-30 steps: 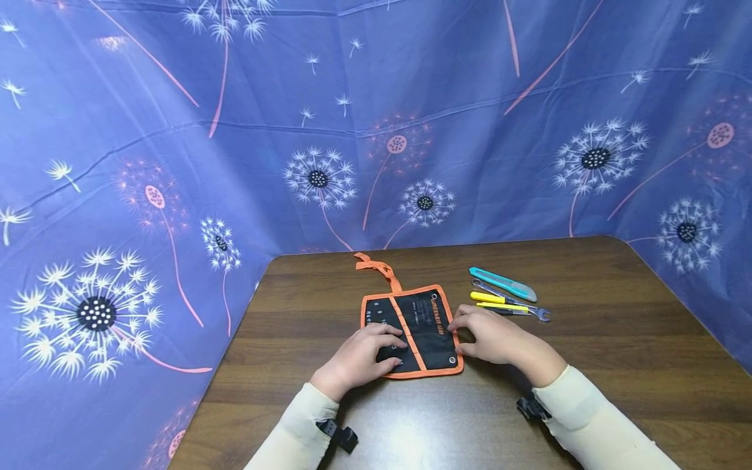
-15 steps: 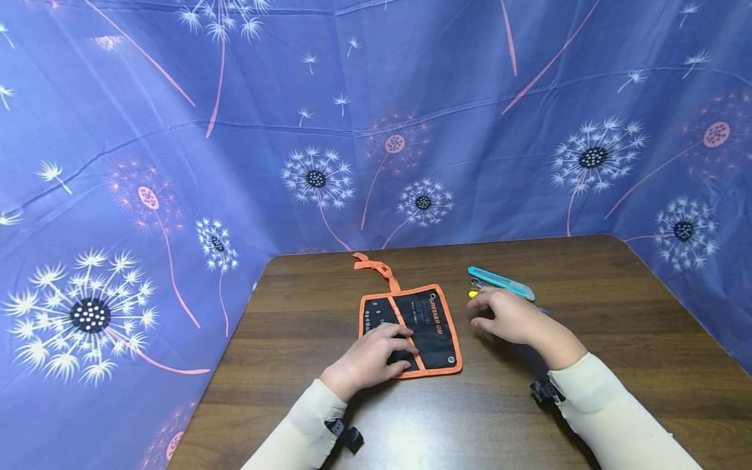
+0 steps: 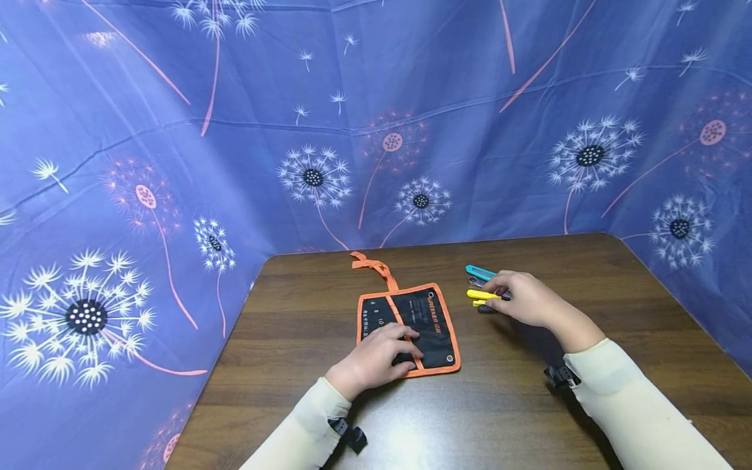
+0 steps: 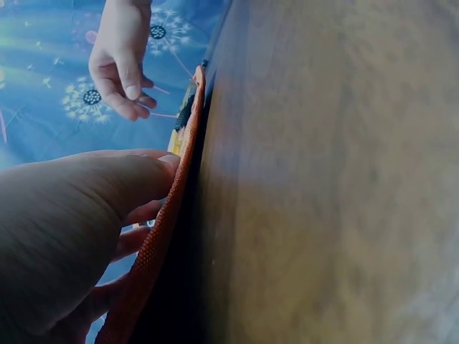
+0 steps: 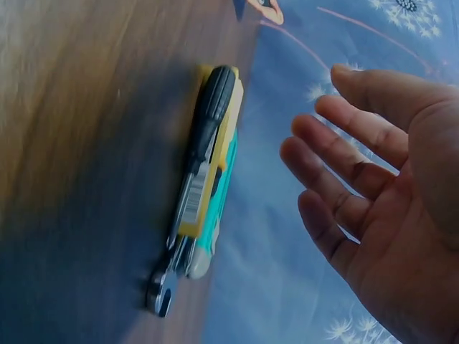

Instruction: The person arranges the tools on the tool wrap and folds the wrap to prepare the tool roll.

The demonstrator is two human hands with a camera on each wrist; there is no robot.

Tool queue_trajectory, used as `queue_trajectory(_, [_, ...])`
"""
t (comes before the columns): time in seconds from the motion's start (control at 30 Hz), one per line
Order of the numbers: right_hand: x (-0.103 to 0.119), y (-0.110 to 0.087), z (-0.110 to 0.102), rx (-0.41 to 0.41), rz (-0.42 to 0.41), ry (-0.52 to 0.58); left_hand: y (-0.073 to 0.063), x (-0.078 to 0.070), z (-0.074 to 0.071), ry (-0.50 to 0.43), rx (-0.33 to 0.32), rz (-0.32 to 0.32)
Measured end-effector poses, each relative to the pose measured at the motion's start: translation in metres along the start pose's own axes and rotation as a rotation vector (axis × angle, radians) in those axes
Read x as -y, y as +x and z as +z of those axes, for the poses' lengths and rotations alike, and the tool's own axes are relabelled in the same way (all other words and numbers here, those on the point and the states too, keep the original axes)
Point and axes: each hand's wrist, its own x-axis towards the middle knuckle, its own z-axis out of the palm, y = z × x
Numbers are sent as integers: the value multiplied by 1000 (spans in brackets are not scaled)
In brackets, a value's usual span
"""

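A black tool pouch (image 3: 436, 343) with orange trim and printed numbers lies flat on the table. My left hand (image 3: 373, 358) rests on its lower left part, fingers loosely bent over the orange dividing strip; in the left wrist view, the thumb meets the orange edge (image 4: 161, 229). My right hand (image 3: 531, 301) hovers at a small pile of tools, fingers relaxed and holding nothing. In the right wrist view the pile shows a black-handled screwdriver (image 5: 214, 104), a yellow item with a barcode label (image 5: 195, 197), a teal utility knife (image 5: 217, 215) and an open-ended wrench (image 5: 162, 292).
Orange tie straps (image 3: 378, 267) trail from the pouch's far edge. The brown wooden table (image 3: 282, 339) ends at a blue dandelion-print cloth (image 3: 329, 78) hanging behind and at the sides. Each wrist wears a black strap mount.
My right hand has left the pouch's right edge and moved right and away from me to the tools. The left hand has slid slightly right on the pouch.
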Motion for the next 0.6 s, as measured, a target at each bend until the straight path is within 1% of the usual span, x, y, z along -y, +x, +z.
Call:
queue_trajectory(0.27, [-20, 5, -13, 13, 103, 41, 0, 1, 4, -1, 11, 6])
queue_trajectory(0.6, [-47, 13, -23, -7, 138, 34, 0, 0, 3, -7, 8, 9])
